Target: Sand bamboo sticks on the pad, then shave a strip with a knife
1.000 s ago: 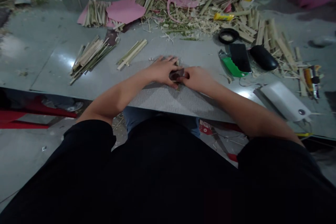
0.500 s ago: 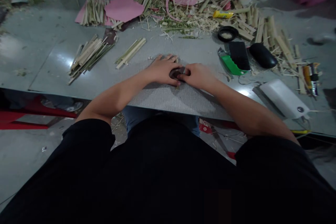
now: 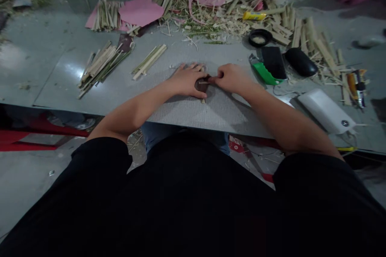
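I see the left hand (image 3: 189, 81) spread over a dark piece (image 3: 201, 88) and the right hand (image 3: 231, 77) pinching a thin stick (image 3: 203, 83), which might slip if pushed crooked.

A flat dark-brown piece (image 3: 201, 87), crossed by a thin pale strip (image 3: 204, 82), sits near the view's centre over a grey, finely streaked work surface (image 3: 217, 114). At ten o'clock, slender split-wood sticks (image 3: 101, 64) mix straw-beige and olive; at eleven, a broad torn paper sheet (image 3: 141, 11) is plain pink. A small yellow cylindrical tube (image 3: 253, 16) marks one o'clock; a crinkled bright-green wrapper (image 3: 264, 74), two.
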A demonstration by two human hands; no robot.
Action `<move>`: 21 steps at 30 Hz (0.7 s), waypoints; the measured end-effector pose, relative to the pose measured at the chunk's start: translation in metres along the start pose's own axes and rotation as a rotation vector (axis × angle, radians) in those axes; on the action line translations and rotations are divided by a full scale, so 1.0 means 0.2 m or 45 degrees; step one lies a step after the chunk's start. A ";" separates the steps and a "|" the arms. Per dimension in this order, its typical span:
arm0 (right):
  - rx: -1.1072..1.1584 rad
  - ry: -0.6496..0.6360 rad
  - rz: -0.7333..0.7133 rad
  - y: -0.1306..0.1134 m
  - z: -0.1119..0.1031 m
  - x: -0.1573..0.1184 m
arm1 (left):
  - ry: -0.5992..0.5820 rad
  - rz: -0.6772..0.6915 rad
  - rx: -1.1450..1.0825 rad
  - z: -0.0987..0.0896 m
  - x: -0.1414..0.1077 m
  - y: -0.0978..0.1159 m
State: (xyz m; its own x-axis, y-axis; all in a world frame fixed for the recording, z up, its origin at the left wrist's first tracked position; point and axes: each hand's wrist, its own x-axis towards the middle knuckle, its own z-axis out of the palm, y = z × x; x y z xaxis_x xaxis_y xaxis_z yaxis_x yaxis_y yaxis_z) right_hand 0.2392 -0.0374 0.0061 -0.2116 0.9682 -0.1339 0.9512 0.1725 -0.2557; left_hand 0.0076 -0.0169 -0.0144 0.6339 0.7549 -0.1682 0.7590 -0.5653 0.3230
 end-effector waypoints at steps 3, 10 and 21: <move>0.045 -0.070 -0.085 -0.02 0.01 -0.02 | -0.005 -0.006 -0.010 0.01 0.00 0.00; 0.018 0.032 0.006 0.01 0.01 0.02 | -0.028 -0.016 -0.012 0.01 0.01 -0.01; 0.036 0.051 0.004 0.05 0.03 0.05 | -0.037 -0.001 0.007 0.04 0.03 -0.06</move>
State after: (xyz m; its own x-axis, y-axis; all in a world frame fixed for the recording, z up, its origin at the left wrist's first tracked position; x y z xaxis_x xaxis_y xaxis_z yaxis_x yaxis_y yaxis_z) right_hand 0.2447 -0.0276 -0.0025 -0.1987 0.9753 -0.0965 0.9450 0.1645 -0.2827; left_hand 0.0042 -0.0075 -0.0260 0.6373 0.7454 -0.1954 0.7602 -0.5668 0.3174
